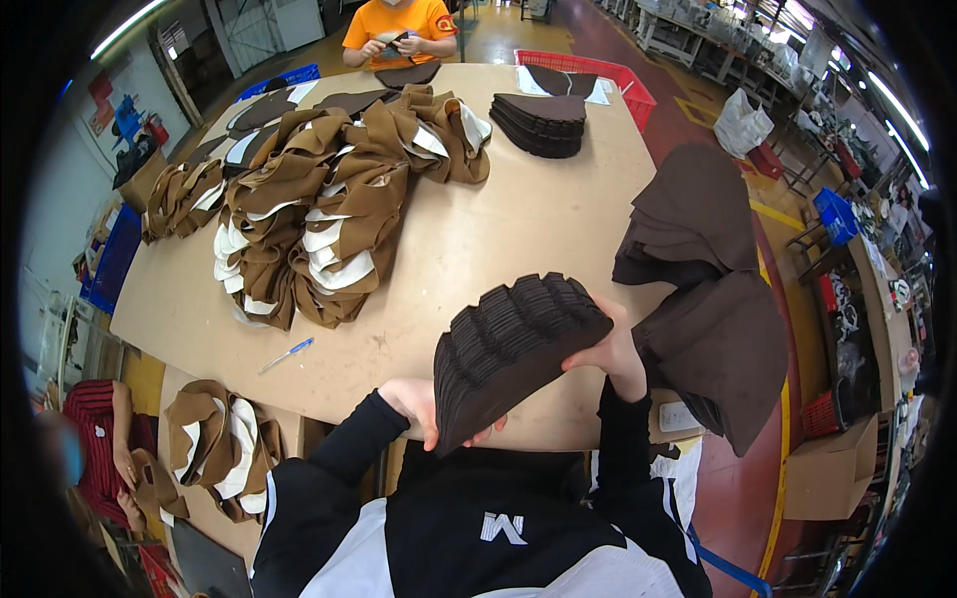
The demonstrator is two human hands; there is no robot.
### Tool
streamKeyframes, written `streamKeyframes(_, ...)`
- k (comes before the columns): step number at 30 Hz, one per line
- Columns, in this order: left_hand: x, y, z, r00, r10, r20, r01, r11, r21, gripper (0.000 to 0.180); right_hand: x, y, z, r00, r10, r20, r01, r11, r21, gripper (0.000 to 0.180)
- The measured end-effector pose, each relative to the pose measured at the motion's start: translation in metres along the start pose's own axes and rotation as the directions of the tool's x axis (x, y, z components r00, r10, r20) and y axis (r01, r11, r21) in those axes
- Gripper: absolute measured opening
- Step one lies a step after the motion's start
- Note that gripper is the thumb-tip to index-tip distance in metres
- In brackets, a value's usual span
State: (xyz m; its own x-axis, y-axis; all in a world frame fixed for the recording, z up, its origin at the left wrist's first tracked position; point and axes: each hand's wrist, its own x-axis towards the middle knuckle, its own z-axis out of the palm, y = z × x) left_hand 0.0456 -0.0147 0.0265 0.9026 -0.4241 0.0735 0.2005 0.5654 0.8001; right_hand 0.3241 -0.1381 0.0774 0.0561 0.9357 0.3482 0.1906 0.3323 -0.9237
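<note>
Between my two hands is a thick stack of dark brown curved fabric pieces [518, 359], tilted up off the table's near edge. My left hand [414, 407] grips its lower left end, with fingertips showing underneath. Around the right end, my right hand [610, 349] is closed, its thumb on the near face. To the right lie two piles of larger dark brown panels, a far pile [693, 214] and a near pile [723, 344] overlapping it. A similar curved stack [538, 125] rests at the table's far right.
Bundles of tan-and-white fabric pieces [329, 199] cover the table's left half. A blue pen [287, 355] lies before them. Across the table [478, 229] a person in orange [399, 30] handles a piece; another in striped red [105, 439] is at lower left. A red crate [628, 85] stands beyond.
</note>
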Motion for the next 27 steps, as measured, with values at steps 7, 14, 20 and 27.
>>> streamKeyframes(7,0.006,0.002,-0.008,0.971,0.101,-0.215,-0.158,0.95,-0.269,0.092,0.03,0.032,0.003,0.987,0.118,-0.112,-0.091,0.971,0.221,0.062)
streamKeyframes(14,0.004,-0.026,-0.032,0.858,0.125,-0.498,-0.249,0.949,-0.191,0.073,0.032,0.055,0.011,0.971,0.109,-0.211,-0.105,0.994,0.029,0.058)
streamKeyframes(20,0.01,0.009,-0.021,0.759,0.142,-0.636,-0.088,0.989,0.116,0.072,0.037,0.052,0.007,0.945,0.033,-0.325,-0.029,0.999,0.017,0.049)
streamKeyframes(27,0.045,0.01,-0.034,0.642,0.259,-0.721,-0.007,0.943,0.333,0.078,0.034,0.059,0.011,0.752,-0.223,-0.62,-0.203,0.817,-0.54,0.057)
